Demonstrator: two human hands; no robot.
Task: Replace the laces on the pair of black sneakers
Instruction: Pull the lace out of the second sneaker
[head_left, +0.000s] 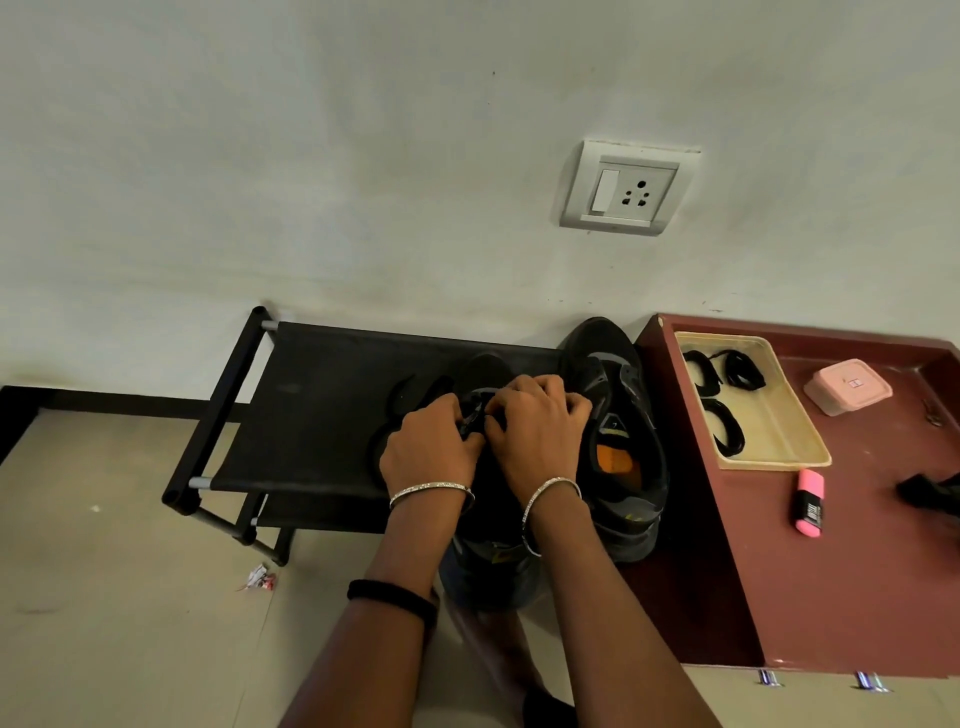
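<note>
A person leans over a low black rack (322, 405) set against a pale wall, forearms reaching down from the near side. Two black sneakers stand side by side at the rack's right end. Both hands meet over the left sneaker (483, 369), at the middle of its lacing. The left hand (431, 441) comes in from the left and the right hand (535, 426) from the right, knuckles nearly touching. Each grip is closed, with fingers curled and pinching a dark lace (475, 415) between them. How far the lace has been threaded is hidden by the fingers.

This sneaker's long axis runs from its toe at the wall edge to its heel hanging over the near edge, straight away from the person. The eyelet rows therefore run lengthwise under the hands, one row to each hand, and neither hand is nearer. The next pull looks likely to run across the shoe.

The other sneaker (618, 441) lies parallel, just beside the right hand, its tongue open and no lace visible on it.

To the right stands a maroon counter (857, 571). Near its back left corner a cream tray (774, 461) holds three bundles of black laces (745, 370), well apart from both hands.
</note>
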